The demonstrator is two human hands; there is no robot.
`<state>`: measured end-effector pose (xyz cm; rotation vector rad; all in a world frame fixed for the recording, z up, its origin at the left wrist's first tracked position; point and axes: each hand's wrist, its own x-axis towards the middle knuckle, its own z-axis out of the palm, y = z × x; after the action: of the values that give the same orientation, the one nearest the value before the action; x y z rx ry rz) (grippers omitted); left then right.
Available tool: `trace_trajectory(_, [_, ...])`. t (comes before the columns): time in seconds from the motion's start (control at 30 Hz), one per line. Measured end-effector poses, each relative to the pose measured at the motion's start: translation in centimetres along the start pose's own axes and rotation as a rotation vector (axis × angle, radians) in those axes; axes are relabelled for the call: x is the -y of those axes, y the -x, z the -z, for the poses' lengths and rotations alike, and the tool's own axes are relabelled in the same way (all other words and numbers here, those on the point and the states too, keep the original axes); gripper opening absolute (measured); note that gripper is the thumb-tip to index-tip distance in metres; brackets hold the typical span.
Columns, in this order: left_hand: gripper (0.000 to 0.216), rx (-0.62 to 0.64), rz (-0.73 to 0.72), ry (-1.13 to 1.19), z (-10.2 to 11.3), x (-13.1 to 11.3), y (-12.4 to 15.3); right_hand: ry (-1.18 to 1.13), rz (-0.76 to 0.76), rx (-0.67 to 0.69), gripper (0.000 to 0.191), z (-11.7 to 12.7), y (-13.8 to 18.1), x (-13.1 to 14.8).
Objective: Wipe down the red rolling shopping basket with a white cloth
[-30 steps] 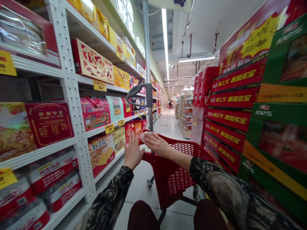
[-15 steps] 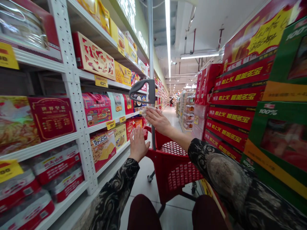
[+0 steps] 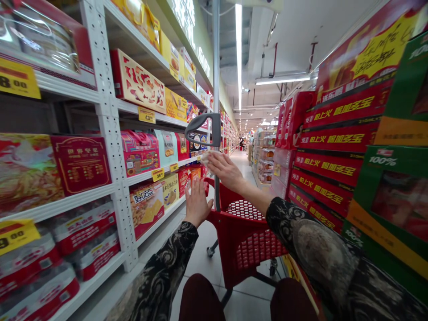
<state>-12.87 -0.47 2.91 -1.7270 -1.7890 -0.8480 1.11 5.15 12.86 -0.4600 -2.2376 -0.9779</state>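
Note:
My right hand [image 3: 226, 170] reaches across to the left, its fingers pressed over a white crumpled cloth or tissue [image 3: 206, 157]. Just above it is a grey loop-shaped handle [image 3: 216, 130] on an upright metal pole [image 3: 216, 67]. Lower and to the left, my left hand [image 3: 197, 203] is raised with its fingers stretched out and its thumb apart, holding nothing. It is beside the red end of the cart's handle; I cannot tell whether it touches. The red plastic shopping cart [image 3: 230, 249] stands in front of my knees, its perforated basket partly behind my right forearm.
White shelves [image 3: 113, 147] with boxed gifts, snacks and yellow price tags [image 3: 147, 115] line the left side. Stacked red drink cartons [image 3: 331, 138] and green boxes [image 3: 377, 187] rise close on the right. A tiled aisle [image 3: 239, 165] runs ahead, with a distant person [image 3: 241, 142].
The view has shifted slightly, so shelves, pole and cart all appear a little further right. Both hands keep nearly the same pose, the white cloth still under my right fingers.

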Motion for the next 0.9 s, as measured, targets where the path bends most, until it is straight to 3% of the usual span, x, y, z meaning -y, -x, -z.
trace_trajectory(0.13, [0.071,-0.029,-0.013,-0.006,-0.1,-0.4,0.0,0.02,-0.023,-0.033,0.049,0.0,0.0,0.0])
trace_trajectory(0.37, [0.072,-0.019,-0.007,-0.017,-1.1,0.3,1.1,-0.011,0.203,0.031,0.037,-3.2,6.0,3.0])
trace_trajectory(0.47, [0.072,0.001,-0.009,-0.019,-1.3,0.5,1.2,-0.044,0.277,0.092,0.038,-3.5,7.1,3.6])
trace_trajectory(0.57, [0.075,-0.005,-0.008,-0.012,-0.8,0.4,0.8,-0.054,0.259,0.118,0.039,-2.7,5.9,2.8])
trace_trajectory(0.77, [0.077,0.002,0.023,0.006,0.6,-0.2,-0.6,0.014,0.019,0.043,0.048,0.0,0.4,-0.2])
trace_trajectory(0.9, [0.076,0.006,0.031,0.003,0.6,-0.5,-0.3,0.033,-0.002,0.037,0.044,0.5,0.4,-0.1])
